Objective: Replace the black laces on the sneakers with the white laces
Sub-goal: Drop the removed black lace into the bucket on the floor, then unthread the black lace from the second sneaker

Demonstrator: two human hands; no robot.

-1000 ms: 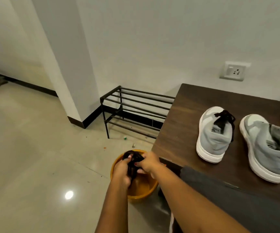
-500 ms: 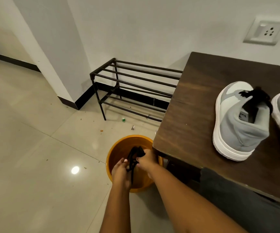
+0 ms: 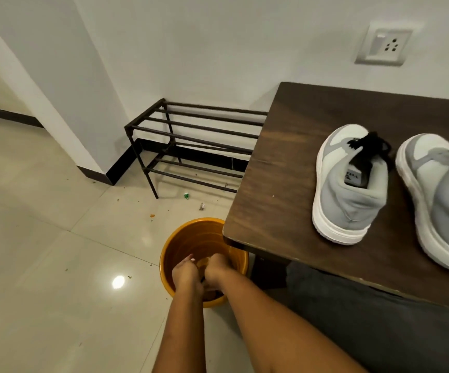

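Inside the orange bucket (image 3: pixel 191 224), the left hand (image 3: pixel 184 273) and right hand (image 3: pixel 218 267) meet knuckle to knuckle, fingers curled downward. Whether they pinch anything, I cannot tell. Right of the bucket, on the surface (image 3: pixel 272 184), a grey sneaker (image 3: pixel 347 205) carries a black lace (image 3: pixel 371 146). Its tongue label (image 3: pixel 352 177) partly reads "PA". The second sneaker (image 3: pixel 439 200), farther right, is cut off.

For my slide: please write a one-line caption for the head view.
Left hand and right hand inside an orange bucket beside a table bearing a black-laced sneaker and a second sneaker.

Inside the bucket (image 3: pixel 180 246), left hand (image 3: pixel 185 274) and right hand (image 3: pixel 218 269) hide their grip — rightmost sneaker (image 3: pixel 439 195) runs off-frame.
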